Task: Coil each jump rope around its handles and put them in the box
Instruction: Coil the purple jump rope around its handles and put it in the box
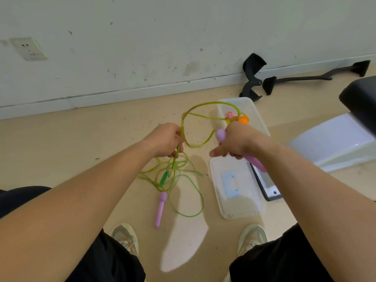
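Observation:
My right hand (237,140) grips a purple jump-rope handle (255,160) above the clear plastic box (258,119). A yellow-green rope (195,116) loops in the air from that handle to my left hand (165,139), which pinches the rope. Below my left hand the rope falls into a tangled pile (173,176) on the floor. The second purple handle (160,208) lies on the floor at the pile's near end, and a green handle (164,178) lies in the tangle. Orange and pink rope parts (238,118) lie inside the box.
The box's clear lid (236,188) lies on the floor in front of the box. Black chair parts (254,76) rest by the wall. A white panel (333,139) and a dark object (362,98) sit to the right. My shoes (126,238) are near the pile.

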`<state>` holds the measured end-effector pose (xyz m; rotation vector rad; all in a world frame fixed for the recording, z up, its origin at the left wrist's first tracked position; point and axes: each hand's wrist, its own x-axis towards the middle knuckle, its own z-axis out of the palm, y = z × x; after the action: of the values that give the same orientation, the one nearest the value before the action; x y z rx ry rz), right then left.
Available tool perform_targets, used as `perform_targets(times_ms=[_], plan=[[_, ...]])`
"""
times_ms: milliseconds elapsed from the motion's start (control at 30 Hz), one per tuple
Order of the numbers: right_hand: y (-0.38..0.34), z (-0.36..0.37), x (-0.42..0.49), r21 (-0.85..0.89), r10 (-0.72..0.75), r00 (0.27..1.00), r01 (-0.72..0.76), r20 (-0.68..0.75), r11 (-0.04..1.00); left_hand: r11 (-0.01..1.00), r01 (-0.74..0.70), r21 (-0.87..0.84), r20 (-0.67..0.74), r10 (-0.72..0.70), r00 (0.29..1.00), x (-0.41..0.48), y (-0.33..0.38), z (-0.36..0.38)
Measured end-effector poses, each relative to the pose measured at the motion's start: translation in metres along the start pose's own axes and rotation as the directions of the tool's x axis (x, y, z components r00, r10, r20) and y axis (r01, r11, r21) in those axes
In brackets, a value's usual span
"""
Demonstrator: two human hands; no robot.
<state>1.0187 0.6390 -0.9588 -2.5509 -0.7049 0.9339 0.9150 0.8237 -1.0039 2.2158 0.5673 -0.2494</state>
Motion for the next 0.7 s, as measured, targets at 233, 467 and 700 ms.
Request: perform_targets(times_ms=[233,467,700], plan=[[-0.027,0.042,0.000,0.249,-0.137,0.984,0.107,0.110,0.963,0.960,0.009,-0.281,-0.111,-0.041,0.993,-0.008,0.029,0.005],[-0.027,0.043,0.005,0.467,-0.151,0.988,0.151,-0.036,0.871,0.841,0.034,-0.541,-0.071,-0.085,0.994,-0.010,0.025,-0.010],[-0.034,0.018,0.003,0.664,-0.249,0.938,0.346,-0.240,0.663,0.990,-0.063,-0.126,0.183,0.086,0.979,-0.010,0.007,0.004]])
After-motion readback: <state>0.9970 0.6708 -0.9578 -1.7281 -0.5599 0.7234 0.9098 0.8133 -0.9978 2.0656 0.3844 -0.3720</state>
